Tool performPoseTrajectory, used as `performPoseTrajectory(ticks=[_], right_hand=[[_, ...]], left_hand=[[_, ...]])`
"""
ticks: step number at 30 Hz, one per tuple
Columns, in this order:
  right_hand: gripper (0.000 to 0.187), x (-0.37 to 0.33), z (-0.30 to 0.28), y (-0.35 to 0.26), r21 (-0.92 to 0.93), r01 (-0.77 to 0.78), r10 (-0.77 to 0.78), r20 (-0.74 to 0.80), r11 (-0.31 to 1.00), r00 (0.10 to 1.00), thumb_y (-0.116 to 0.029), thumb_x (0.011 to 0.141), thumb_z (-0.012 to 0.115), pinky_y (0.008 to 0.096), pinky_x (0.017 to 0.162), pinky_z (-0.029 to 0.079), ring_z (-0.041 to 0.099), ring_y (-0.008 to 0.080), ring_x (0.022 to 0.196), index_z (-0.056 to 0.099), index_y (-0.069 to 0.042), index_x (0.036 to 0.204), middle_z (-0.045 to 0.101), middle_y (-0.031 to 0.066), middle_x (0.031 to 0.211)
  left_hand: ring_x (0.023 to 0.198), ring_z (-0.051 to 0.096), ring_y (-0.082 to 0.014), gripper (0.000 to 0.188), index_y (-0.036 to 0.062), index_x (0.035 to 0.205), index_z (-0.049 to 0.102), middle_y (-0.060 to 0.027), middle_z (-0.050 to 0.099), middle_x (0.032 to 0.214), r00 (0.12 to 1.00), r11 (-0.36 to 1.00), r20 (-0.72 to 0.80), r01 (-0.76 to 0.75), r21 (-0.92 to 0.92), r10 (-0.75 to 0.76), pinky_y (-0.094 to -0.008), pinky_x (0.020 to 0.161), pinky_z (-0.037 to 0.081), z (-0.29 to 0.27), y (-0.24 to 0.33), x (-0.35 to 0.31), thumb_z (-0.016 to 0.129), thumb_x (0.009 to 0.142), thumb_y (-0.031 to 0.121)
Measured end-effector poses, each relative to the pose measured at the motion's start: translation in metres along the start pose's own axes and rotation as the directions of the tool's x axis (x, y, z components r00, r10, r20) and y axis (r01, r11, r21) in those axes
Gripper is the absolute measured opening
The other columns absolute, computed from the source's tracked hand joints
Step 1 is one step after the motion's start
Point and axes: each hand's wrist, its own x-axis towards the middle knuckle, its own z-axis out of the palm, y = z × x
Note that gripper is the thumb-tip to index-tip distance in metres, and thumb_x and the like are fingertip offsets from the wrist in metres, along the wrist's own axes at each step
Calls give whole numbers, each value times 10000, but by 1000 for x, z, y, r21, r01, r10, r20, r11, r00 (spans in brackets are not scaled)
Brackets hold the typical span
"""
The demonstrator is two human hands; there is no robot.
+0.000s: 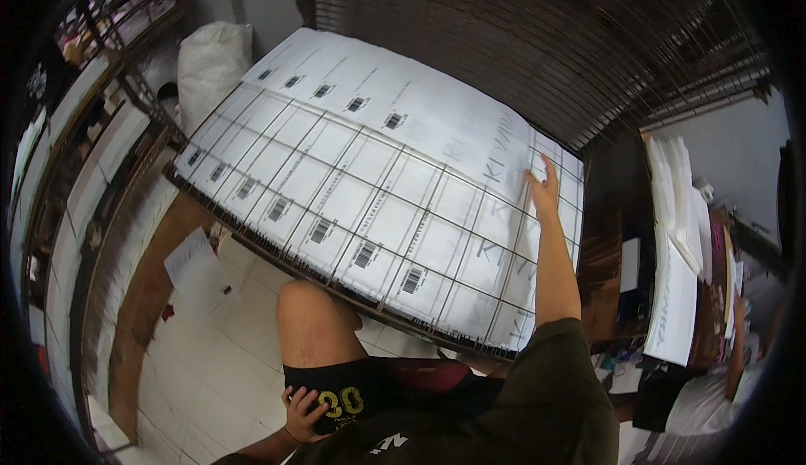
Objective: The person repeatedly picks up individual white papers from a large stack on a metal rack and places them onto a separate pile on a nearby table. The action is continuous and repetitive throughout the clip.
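A large white printed sheet (369,79) lies across the far half of a wire drying rack (277,261). Small dark barcode blocks and faint grey lettering are on it. Nearer to me, a wire grid crosses another white printed sheet (336,184) that shows beneath it. My right hand (544,186) reaches over the right part of the rack, by the far sheet's right end. Its thumb and fingers are apart; whether they touch the paper I cannot tell. Down on my thigh rests my left hand (304,415), fingers spread on dark shorts with nothing held.
Raised wire shelves (537,37) slant up behind the rack. A stuffed white sack (214,62) stands at the far left, shelving (92,238) along the left side. Stacked white sheets (672,230) are on the right, near another person's white garment (701,404). A loose sheet (197,268) lies low on the left.
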Motion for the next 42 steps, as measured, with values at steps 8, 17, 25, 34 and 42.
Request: performPoseTrajectory(ticks=[8, 17, 25, 34, 42], right_hand=[[481, -149, -112, -72, 89, -66, 62, 41, 994, 997, -73, 800, 668, 321, 912, 440, 568, 203, 1063, 519, -28, 1255, 558, 158, 1201], [896, -144, -325, -148, 620, 608, 343, -783, 495, 519, -397, 874, 607, 403, 1089, 284, 283, 346, 1331, 8, -79, 1460, 167, 222, 1453], [742, -141, -423, -58, 624, 521, 551, -774, 582, 312, -256, 846, 650, 485, 954, 420, 492, 338, 1154, 187, -19, 1375, 465, 194, 1265], [404, -137, -328, -189, 608, 479, 381, -784, 633, 490, -117, 871, 569, 395, 714, 543, 620, 272, 889, 390, 22, 1207, 546, 162, 1120], [274, -199, -171, -296, 860, 103, 289, -277, 500, 916, -6, 814, 547, 356, 752, 500, 593, 210, 902, 497, -7, 1084, 580, 88, 984]], left_hand=[[1283, 324, -364, 697, 187, 1258, 510, -155, 414, 1346, 1000, 1000, -4, -27, -1, 27, -613, 1027, 144, 4, -17, -2, 505, 757, 671], [1211, 401, -459, 373, 72, 1272, 497, -237, 408, 1356, 959, 920, -13, -269, 284, 284, -561, 1007, 327, -2, -27, 18, 504, 919, 193], [1228, 371, -476, 452, 66, 1294, 483, -249, 382, 1370, 935, 931, -149, -286, 226, 323, -606, 999, 287, 8, -17, 26, 562, 884, 237], [1198, 398, -371, 534, 135, 1078, 600, -129, 498, 1203, 985, 980, 92, -157, 125, 146, -556, 998, 246, -47, 67, 115, 687, 697, 498], [1214, 407, -308, 579, 107, 1154, 587, -125, 499, 1204, 750, 751, -131, -601, 274, 648, -464, 970, 295, -111, 280, 347, 740, 674, 391]])
